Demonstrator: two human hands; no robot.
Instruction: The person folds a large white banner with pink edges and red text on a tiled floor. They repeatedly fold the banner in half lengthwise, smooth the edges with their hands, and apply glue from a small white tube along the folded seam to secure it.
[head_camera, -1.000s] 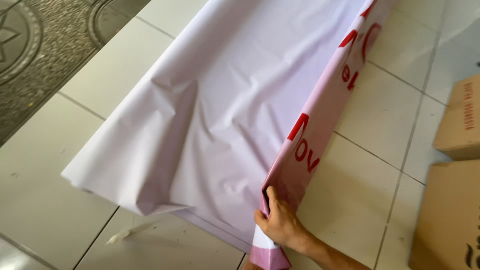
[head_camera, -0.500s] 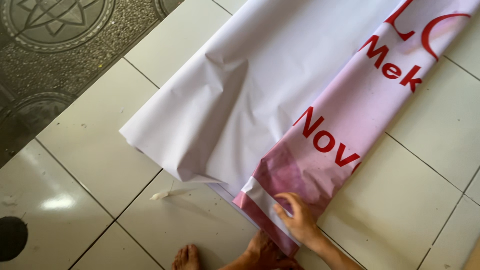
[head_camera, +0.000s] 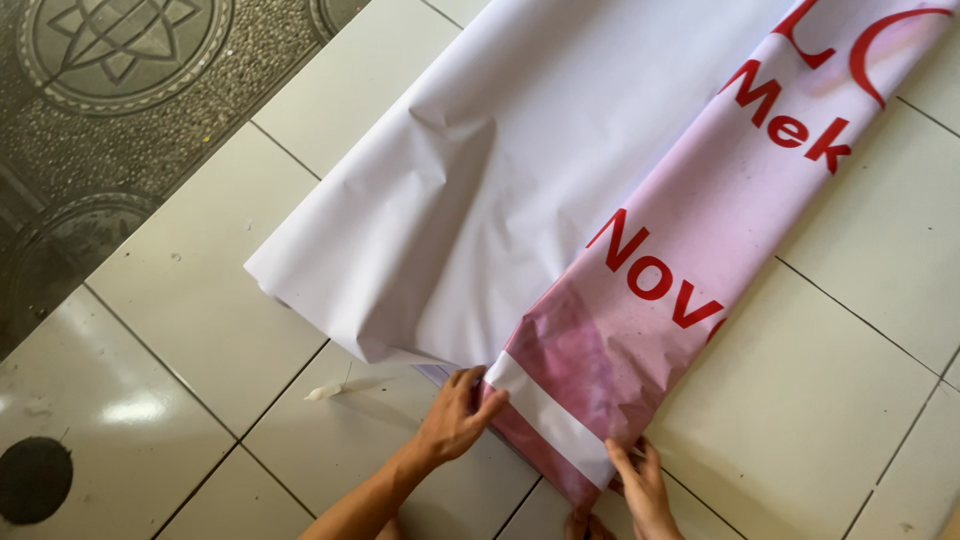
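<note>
Left hand (head_camera: 455, 415) has joined the right hand (head_camera: 640, 485) on the banner (head_camera: 690, 240).
Both hands' fingers pinch its near end; its length runs away toward upper right.

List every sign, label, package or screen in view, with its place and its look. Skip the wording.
Printed banner: a long, folded sheet lying diagonally across the tiled floor, pink and white face with large red lettering, plain white back folded over on its left side.
Its near end is held by the left hand and the right hand.
No packages, labels or screens show.
</note>
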